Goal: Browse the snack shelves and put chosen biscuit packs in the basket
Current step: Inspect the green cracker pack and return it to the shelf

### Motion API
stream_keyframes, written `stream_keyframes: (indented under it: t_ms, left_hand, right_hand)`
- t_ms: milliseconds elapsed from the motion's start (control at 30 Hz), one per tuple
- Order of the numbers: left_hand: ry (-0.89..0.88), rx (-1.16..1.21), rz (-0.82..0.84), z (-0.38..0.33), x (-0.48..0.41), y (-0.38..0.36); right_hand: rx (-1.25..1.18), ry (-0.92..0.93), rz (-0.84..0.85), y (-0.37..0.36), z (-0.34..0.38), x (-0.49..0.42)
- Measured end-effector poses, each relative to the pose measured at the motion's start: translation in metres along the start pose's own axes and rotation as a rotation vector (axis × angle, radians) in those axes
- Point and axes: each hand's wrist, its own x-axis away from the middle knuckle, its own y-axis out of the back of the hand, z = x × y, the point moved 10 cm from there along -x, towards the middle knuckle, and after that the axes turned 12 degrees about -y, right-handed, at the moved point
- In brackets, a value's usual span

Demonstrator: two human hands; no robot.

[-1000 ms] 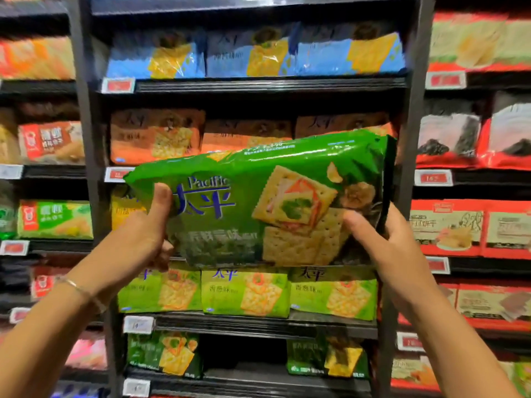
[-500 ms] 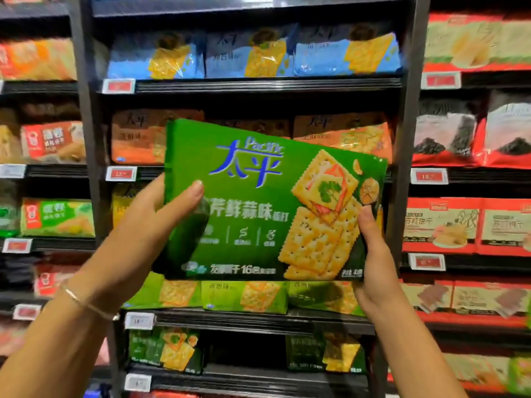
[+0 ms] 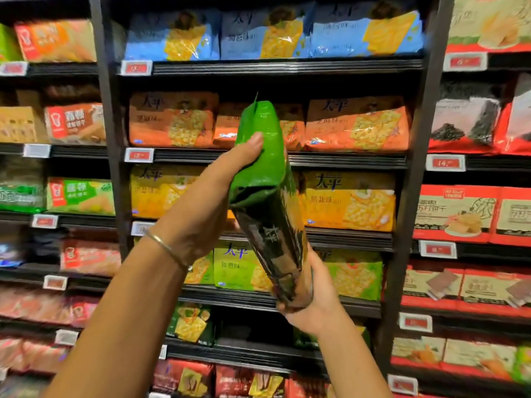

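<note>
The green biscuit pack is off the shelf bay and held in the air in front of its middle column. Both hands have it. The left hand grips the upper half, with the thumb pressed on the near face and the fingers curled round behind. The right hand cups the bottom end, its fingers wrapped under and round it.

The pack stands nearly upright with a narrow edge toward the camera. Its long axis runs up and down the bay. The crimped top end is level with the bay's row of orange packs and leans a little left. The bottom end is level with the bay's row of pale-green packs and sits a little right. The broad printed face looks turned toward the right side of the bay, though the blur makes this hard to confirm.

The basket is not in view, so I cannot tell which way it lies from the hands. Since the right hand carries the weight from below and the left only steadies the top, either could probably let go first. Lowering the pack bottom-end first along its present axis, away from the bay, looks like the likely move. The packaging is a soft film wrap over brittle crackers, so a hard squeeze at the middle could crack them.
</note>
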Motion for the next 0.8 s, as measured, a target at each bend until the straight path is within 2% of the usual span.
stream_keyframes:
  t_ms: [133, 367, 533, 667, 733, 800]
  left_hand:
    - [0.049, -0.077, -0.052, 0.007, -0.008, 0.011]
    - [0.094, -0.010, -0.072, 0.019, -0.003, 0.034]
    - [0.155, 0.268, -0.154, 0.039, 0.033, 0.096]
    - [0.217, 0.398, -0.355, 0.085, 0.086, 0.141]
    - [0.219, 0.517, -0.426, 0.111, 0.112, 0.153]
    - [0.255, 0.696, -0.404, 0.133, 0.130, 0.145]
  right_hand:
    - [0.090, -0.065, 0.042, -0.007, -0.025, -0.008]
    - [0.185, -0.081, 0.085, -0.005, -0.029, -0.007]
    - [0.150, 0.014, 0.149, 0.021, 0.008, 0.021]
    - [0.178, 0.085, 0.286, 0.003, 0.039, 0.038]
    - [0.191, 0.071, 0.318, -0.006, 0.040, 0.036]
    - [0.172, 0.028, 0.344, -0.010, 0.037, 0.031]
